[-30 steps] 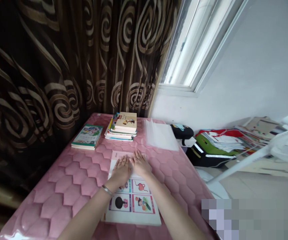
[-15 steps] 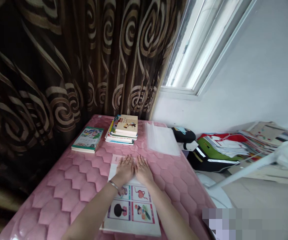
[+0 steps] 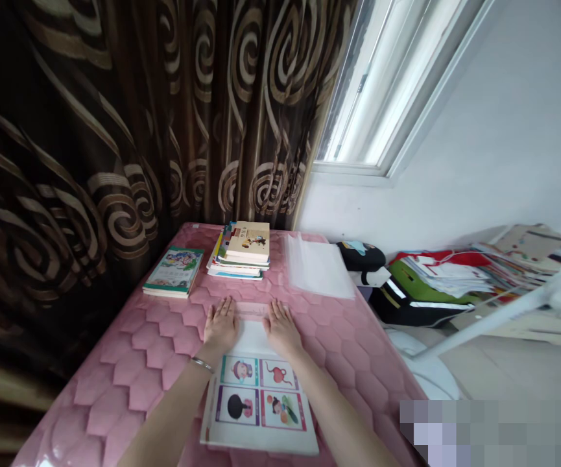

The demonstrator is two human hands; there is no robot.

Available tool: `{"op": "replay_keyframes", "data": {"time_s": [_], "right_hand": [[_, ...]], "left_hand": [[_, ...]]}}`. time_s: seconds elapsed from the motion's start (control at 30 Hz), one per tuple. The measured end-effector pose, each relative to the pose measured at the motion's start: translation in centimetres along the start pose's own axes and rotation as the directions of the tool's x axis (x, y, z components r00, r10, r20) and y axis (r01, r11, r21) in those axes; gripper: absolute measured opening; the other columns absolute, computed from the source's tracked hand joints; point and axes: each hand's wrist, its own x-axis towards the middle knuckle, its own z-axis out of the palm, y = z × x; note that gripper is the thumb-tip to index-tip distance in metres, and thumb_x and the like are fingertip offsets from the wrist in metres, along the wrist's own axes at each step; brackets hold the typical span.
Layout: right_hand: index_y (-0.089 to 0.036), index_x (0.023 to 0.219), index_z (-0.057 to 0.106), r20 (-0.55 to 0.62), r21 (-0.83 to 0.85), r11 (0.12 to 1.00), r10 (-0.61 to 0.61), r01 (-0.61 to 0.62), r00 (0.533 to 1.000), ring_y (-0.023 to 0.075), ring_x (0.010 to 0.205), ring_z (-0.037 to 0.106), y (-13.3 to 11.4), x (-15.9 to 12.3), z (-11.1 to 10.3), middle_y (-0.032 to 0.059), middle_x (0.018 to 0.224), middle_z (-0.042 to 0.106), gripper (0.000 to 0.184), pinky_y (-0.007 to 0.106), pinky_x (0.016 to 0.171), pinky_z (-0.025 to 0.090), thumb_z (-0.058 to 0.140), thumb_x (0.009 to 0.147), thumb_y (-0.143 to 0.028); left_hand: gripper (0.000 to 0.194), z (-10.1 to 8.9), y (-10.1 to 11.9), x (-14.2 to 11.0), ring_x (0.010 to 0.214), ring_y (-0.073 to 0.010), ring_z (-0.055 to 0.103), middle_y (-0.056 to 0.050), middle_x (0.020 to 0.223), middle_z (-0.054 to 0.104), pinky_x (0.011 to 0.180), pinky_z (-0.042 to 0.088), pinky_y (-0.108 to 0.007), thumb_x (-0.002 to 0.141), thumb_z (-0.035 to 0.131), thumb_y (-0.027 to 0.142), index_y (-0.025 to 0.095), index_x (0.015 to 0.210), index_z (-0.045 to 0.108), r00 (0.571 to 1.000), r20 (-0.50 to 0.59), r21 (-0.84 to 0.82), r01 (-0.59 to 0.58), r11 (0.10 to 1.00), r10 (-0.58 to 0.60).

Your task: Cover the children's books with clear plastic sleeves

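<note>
A picture book (image 3: 261,438) lies flat on the pink quilted surface, with four framed drawings on its near page and a white part beyond them. Its far end shows a pale pinkish band; whether that is a page or a flap I cannot tell. On the far left corner rests my left hand (image 3: 221,325), palm down with fingers stretched out and a silver bangle on the wrist. My right hand (image 3: 283,329) lies flat on the far right corner, fingers extended. Neither hand grips anything.
Farther back are a green-edged book (image 3: 174,271), a stack of books (image 3: 246,250) and clear plastic sheets (image 3: 320,267). A patterned curtain (image 3: 202,130) hangs at the left and back. Bags and papers (image 3: 443,279) and a white stand (image 3: 494,324) are off the right edge.
My hands have slid apart from the middle of the book's far end, left hand to the left and right hand slightly to the right. More of the book's white middle shows.
</note>
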Motion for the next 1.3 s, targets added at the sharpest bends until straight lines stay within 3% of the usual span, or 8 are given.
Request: {"op": "replay_keyframes", "data": {"time_s": [0.17, 0.33, 0.67, 0.83, 0.93, 1.1, 1.2, 1.3], "right_hand": [[-0.001, 0.141, 0.039, -0.032, 0.005, 1.0, -0.002, 0.002, 0.999, 0.0282, 0.143, 0.02, -3.2, 0.6, -0.1, 0.0197, 0.151, 0.028, 0.053, 0.047, 0.115, 0.013, 0.029, 0.095, -0.025], [-0.006, 0.142, 0.038, -0.027, 0.127, 0.984, -0.124, 0.127, 0.992, 0.023, 0.141, 0.026, -7.5, 1.7, 1.0, 0.0146, 0.148, 0.037, 0.054, 0.04, 0.115, 0.019, 0.023, 0.098, -0.033], [-0.002, 0.145, 0.031, 0.012, -0.03, 0.998, 0.056, -0.055, 0.998, 0.0235, 0.143, 0.019, 1.1, -0.6, -0.4, 0.0155, 0.152, 0.026, 0.057, 0.041, 0.116, 0.013, 0.022, 0.097, -0.031], [-0.002, 0.145, 0.028, 0.019, -0.037, 0.997, 0.07, -0.069, 0.997, 0.0233, 0.144, 0.017, 0.8, -0.9, -0.5, 0.0153, 0.154, 0.022, 0.057, 0.04, 0.116, 0.011, 0.022, 0.097, -0.031], [-0.003, 0.146, 0.029, 0.02, -0.043, 0.997, 0.069, -0.068, 0.997, 0.023, 0.144, 0.018, 0.5, -1.0, -0.5, 0.0146, 0.154, 0.024, 0.057, 0.039, 0.116, 0.011, 0.022, 0.097, -0.03], [-0.003, 0.145, 0.03, 0.036, -0.036, 0.997, 0.071, -0.069, 0.997, 0.0225, 0.144, 0.016, 0.8, -1.1, -0.6, 0.0137, 0.154, 0.025, 0.055, 0.038, 0.116, 0.01, 0.022, 0.096, -0.027], [-0.003, 0.145, 0.03, 0.032, -0.031, 0.996, 0.08, -0.079, 0.996, 0.022, 0.144, 0.016, 0.8, -1.1, -0.6, 0.0136, 0.154, 0.024, 0.055, 0.038, 0.116, 0.011, 0.023, 0.096, -0.028], [-0.003, 0.146, 0.029, 0.024, -0.04, 0.996, 0.079, -0.078, 0.997, 0.0217, 0.144, 0.017, 0.7, -1.1, -0.5, 0.0138, 0.154, 0.023, 0.057, 0.039, 0.116, 0.011, 0.022, 0.097, -0.03]], "left_hand": [[0.057, 0.0, 0.1, -0.1, 0.143, -0.0206, 0.022, -0.006, 0.154, 0.027, 0.118, 0.01, -0.048, 0.092, 0.026, 0.031, 0.015, 0.146, 0.031, 1.0, 0.027, -0.009, 0.006, 1.0, -0.006], [0.057, 0.2, -0.4, -0.2, 0.144, -0.0188, 0.02, -0.006, 0.155, 0.025, 0.118, 0.012, -0.046, 0.091, 0.026, 0.024, 0.015, 0.147, 0.03, 1.0, 0.023, 0.042, -0.016, 0.999, 0.015], [0.056, 0.3, -0.2, 0.2, 0.144, -0.0179, 0.02, -0.002, 0.155, 0.025, 0.118, 0.011, -0.045, 0.093, 0.022, 0.032, 0.018, 0.148, 0.028, 0.999, 0.042, 0.03, 0.028, 0.999, -0.029], [0.056, 0.0, 0.8, 0.0, 0.143, -0.0219, 0.023, -0.007, 0.154, 0.027, 0.117, 0.008, -0.05, 0.092, 0.026, 0.026, 0.015, 0.147, 0.031, 0.999, -0.02, 0.116, 0.029, 0.993, -0.027], [0.056, 0.1, 3.6, 0.1, 0.142, -0.0268, 0.024, -0.013, 0.153, 0.03, 0.116, 0.007, -0.055, 0.088, 0.031, 0.017, 0.011, 0.143, 0.037, 1.0, 0.005, 0.149, 0.018, 0.989, -0.019], [0.053, 1.4, 8.4, 0.5, 0.141, -0.0224, 0.028, -0.009, 0.152, 0.032, 0.116, 0.017, -0.049, 0.093, 0.027, 0.023, 0.015, 0.144, 0.038, 0.989, 0.059, 0.007, -0.136, 0.991, 0.135], [0.053, 1.7, 7.7, 0.3, 0.139, -0.0252, 0.031, -0.011, 0.151, 0.034, 0.116, 0.015, -0.051, 0.093, 0.028, 0.027, 0.015, 0.144, 0.037, 0.997, 0.0, -0.018, -0.08, 0.997, 0.081], [0.053, 1.1, 4.6, 0.0, 0.138, -0.0267, 0.034, -0.011, 0.149, 0.039, 0.116, 0.015, -0.052, 0.092, 0.032, 0.028, 0.016, 0.143, 0.039, 0.996, -0.086, 0.006, -0.008, 1.0, 0.008]]}}
